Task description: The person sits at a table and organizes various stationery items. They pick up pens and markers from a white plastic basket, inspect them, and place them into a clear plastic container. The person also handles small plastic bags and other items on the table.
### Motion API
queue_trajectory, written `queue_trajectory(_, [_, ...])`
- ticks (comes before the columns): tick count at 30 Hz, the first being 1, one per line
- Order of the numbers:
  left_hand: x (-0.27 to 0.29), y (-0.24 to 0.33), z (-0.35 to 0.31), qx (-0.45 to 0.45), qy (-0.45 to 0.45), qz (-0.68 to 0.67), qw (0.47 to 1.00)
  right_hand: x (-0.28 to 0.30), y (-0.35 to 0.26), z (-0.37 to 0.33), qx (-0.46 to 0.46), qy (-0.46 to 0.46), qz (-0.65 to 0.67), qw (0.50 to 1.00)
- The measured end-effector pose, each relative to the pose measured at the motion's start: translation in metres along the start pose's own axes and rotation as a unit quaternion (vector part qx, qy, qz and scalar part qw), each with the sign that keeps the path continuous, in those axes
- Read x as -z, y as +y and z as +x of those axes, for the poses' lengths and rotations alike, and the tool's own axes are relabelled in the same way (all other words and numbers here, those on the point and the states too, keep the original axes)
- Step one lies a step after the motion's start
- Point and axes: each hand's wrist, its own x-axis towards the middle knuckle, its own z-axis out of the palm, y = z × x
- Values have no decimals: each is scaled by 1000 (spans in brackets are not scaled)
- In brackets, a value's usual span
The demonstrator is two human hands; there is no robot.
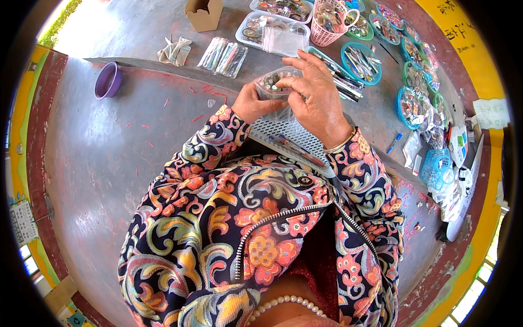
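Note:
A clear plastic pouch or tub (271, 92) with small dark and pale pieces in it is in my left hand (253, 102), whose fingers close around its side. I cannot make out whether its wall is soft or stiff. My right hand (316, 101) is over its mouth from the right, fingers spread and bent, one fingertip at the pieces. No held piece shows between those fingers. Below both hands, close to my body, sits a pale grey perforated basket (313, 143). A few pens (294, 147) lie in it, and its near part is hidden by my jacket.
Ahead on the raised ledge are wrapped pens (222, 56), a crumpled cloth (175, 51), a cardboard box (204, 13), a white tray (246, 37) and a pink basket (326, 37). Several filled round baskets, including a teal one (344, 64), line the right. A purple bowl (108, 80) stands left.

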Motion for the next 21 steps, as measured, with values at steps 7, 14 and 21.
queue_trajectory(7, [0, 1, -1, 10, 13, 14, 1000, 0, -3, 1, 17, -9, -31, 999])
queue_trajectory(14, [-2, 0, 0, -6, 27, 11, 1000, 6, -3, -4, 20, -14, -34, 999])
queue_trajectory(21, [-4, -2, 0, 3, 22, 23, 999, 7, 2, -6, 31, 46, 21, 998])
